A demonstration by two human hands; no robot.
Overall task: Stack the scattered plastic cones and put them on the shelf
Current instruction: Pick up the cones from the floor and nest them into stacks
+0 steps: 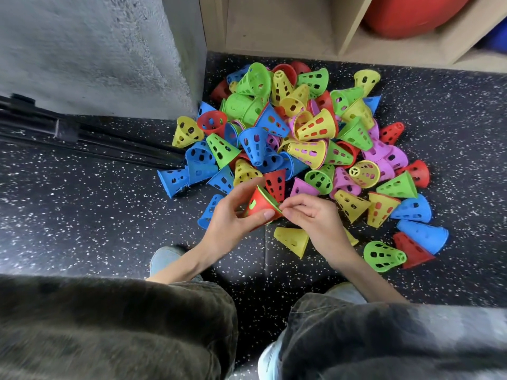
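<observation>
A heap of perforated plastic cones [301, 133] in red, blue, green, yellow and pink lies scattered on the dark speckled floor in front of a wooden shelf [277, 26]. My left hand [233, 215] grips a red cone [259, 202] with a green cone nested inside it; only the green rim shows. My right hand [310, 215] pinches that green rim at the red cone's wide end. A loose yellow cone [293, 239] lies on the floor just below my hands.
A grey wall corner [109, 50] stands at the left with black folded tripod legs [82, 138] lying beside it. A red ball [411, 12] sits in a shelf compartment at the top right. My knees and shoes fill the bottom of the view.
</observation>
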